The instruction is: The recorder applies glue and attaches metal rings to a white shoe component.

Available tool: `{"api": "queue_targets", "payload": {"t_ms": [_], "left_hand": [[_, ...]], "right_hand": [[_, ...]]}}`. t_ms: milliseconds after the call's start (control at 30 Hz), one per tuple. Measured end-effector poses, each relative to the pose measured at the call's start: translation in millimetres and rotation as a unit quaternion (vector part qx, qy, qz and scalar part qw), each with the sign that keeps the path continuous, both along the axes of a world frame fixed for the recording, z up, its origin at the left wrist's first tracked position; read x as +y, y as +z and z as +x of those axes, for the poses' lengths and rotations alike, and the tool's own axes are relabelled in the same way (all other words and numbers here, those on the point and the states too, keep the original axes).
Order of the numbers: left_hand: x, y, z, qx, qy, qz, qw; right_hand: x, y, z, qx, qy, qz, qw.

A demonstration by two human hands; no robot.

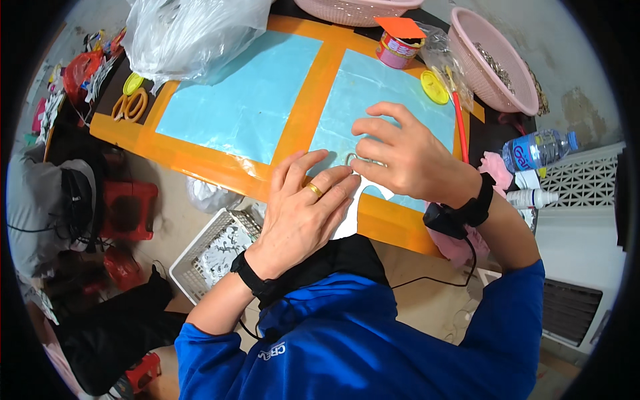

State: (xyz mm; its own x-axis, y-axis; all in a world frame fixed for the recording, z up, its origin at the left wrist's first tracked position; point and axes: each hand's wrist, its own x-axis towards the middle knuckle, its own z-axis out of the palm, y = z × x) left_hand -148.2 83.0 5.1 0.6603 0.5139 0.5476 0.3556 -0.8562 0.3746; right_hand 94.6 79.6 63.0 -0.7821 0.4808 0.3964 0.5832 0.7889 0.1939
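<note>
My left hand (297, 203), with a gold ring on one finger, lies palm down at the table's near edge. Its fingers rest on a white sheet-like piece (347, 221) that hangs partly past that edge; its thumb is hidden. Close beside it, my right hand (408, 157) is raised over the blue surface, thumb and forefinger brought together on a small curved metal piece (350, 159), the other fingers bent and apart. The fingertips of both hands meet at this metal piece. Part of the white piece shows under my right hand.
Blue sheets edged in orange tape cover the table (240, 100). Around it are a clear plastic bag (193, 40), scissors (131, 105), a tin (398, 53), a red-handled tool (460, 127), a pink basket (490, 73) and a water bottle (539, 150). A white crate (193, 257) stands below.
</note>
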Motion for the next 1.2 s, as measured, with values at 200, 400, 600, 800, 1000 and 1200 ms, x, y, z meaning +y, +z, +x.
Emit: {"api": "queue_targets", "payload": {"t_ms": [200,400,600,800,1000,1200], "left_hand": [[-1,-3,-1,-0.010,0.008,-0.009,1.000],[-3,-6,-2,-0.018,0.020,-0.020,0.999],[-2,-4,-3,0.001,0.017,-0.020,1.000],[0,-3,-5,0.011,0.017,-0.025,0.999],[-4,-7,-7,0.009,0.022,-0.017,1.000],[-8,-7,-5,0.037,0.036,0.000,0.999]], "right_hand": [[8,4,1,-0.082,0.063,0.010,0.995],[8,6,4,-0.073,0.095,0.023,0.993],[2,5,9,-0.074,0.079,0.002,0.994],[-1,2,10,-0.034,0.057,-0.074,0.995],[-1,3,12,-0.053,0.068,-0.094,0.992],[-9,0,16,-0.033,0.039,-0.120,0.991]]}}
